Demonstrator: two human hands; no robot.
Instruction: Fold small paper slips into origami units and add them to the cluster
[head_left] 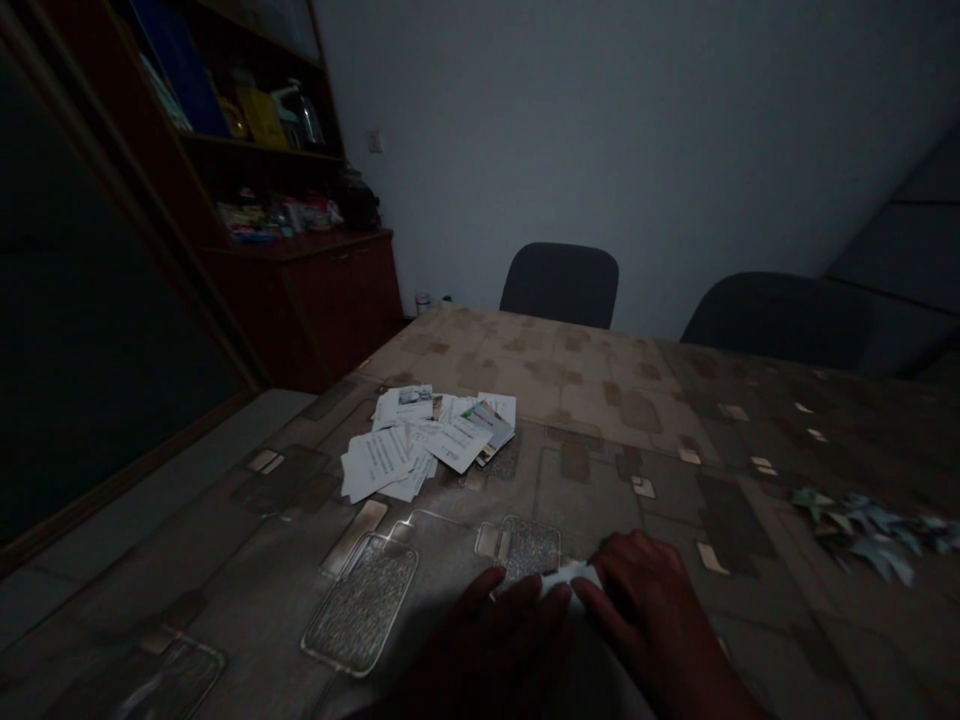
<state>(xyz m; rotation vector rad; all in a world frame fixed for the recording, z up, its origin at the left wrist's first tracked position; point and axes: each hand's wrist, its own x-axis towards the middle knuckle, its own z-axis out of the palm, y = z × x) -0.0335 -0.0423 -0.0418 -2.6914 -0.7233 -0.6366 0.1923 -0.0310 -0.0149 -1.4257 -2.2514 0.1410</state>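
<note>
A small pale piece of paper point(574, 573) is between my two hands at the near side of the table, low over the cloth. My right hand point(651, 585) pinches its right end between thumb and curled fingers. On the other side, the fingers of my left hand point(491, 630) press against its left end, and that hand is dark in shadow. Most of the paper is hidden by my fingers. Beyond my hands lies a loose pile of printed cards point(379, 462), white with text and some pictures. To the right, a heap of folded paper pieces point(874, 530) rests on the cloth.
A patterned cloth covers the table point(592, 385). Behind its far edge stand a grey chair point(561, 283) and a second dark chair point(776, 315). At the left back is a red-brown cabinet point(341, 300) with filled shelves. The room is dim.
</note>
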